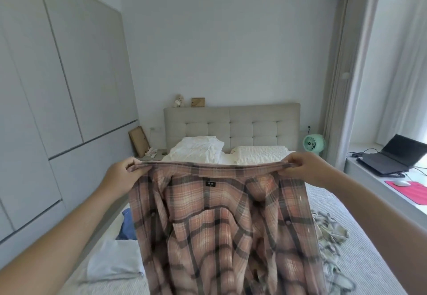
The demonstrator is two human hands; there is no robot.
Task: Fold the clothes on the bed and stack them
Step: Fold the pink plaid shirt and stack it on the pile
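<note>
A pink and brown plaid shirt (221, 225) hangs in the air in front of me, its inside with the small black neck label facing me. My left hand (122, 174) grips the left end of its collar. My right hand (305, 167) grips the right end, so the collar is stretched level between them. The shirt hangs down over the bed (360, 260) and hides much of it. A folded pale blue garment (115, 262) lies on the bed at lower left. A blue garment (128, 225) lies crumpled behind it. A pale green checked garment (330, 234) lies loose at right.
Two pillows (198, 149) lean at the padded headboard (231, 126). Wardrobe doors (46, 110) line the left wall. At right, a window ledge holds a laptop (392, 158), a red mouse pad (411, 190) and a green fan (313, 143).
</note>
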